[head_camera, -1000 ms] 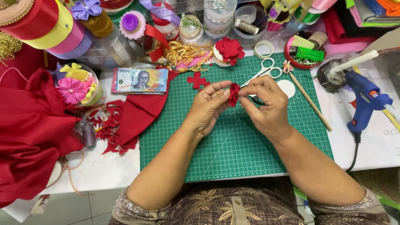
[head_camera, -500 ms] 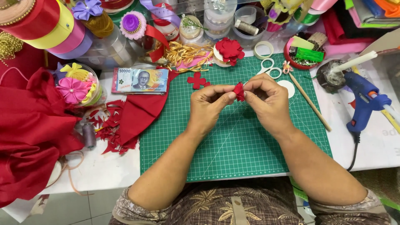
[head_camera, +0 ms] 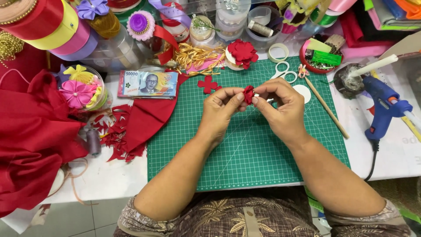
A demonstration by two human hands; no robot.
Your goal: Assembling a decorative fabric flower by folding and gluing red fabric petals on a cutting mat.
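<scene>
While your left hand (head_camera: 221,109) and right hand (head_camera: 283,109) meet above the green cutting mat (head_camera: 245,149), both sets of fingers (head_camera: 240,97) are clamped on one small red fabric flower (head_camera: 248,94), with scissors (head_camera: 280,70) just beyond them.

We see matt red felt in the small flower (head_camera: 248,94) pinched by both hands. Mat (head_camera: 245,145): matt green, gridded, smooth. Red cloth (head_camera: 30,140): soft, faint sheen. Ribbon rolls (head_camera: 52,26): glossy satin. Glue gun (head_camera: 382,109): smooth blue plastic. Stick (head_camera: 326,107): bare wood. Banknote (head_camera: 148,84): paper.
</scene>
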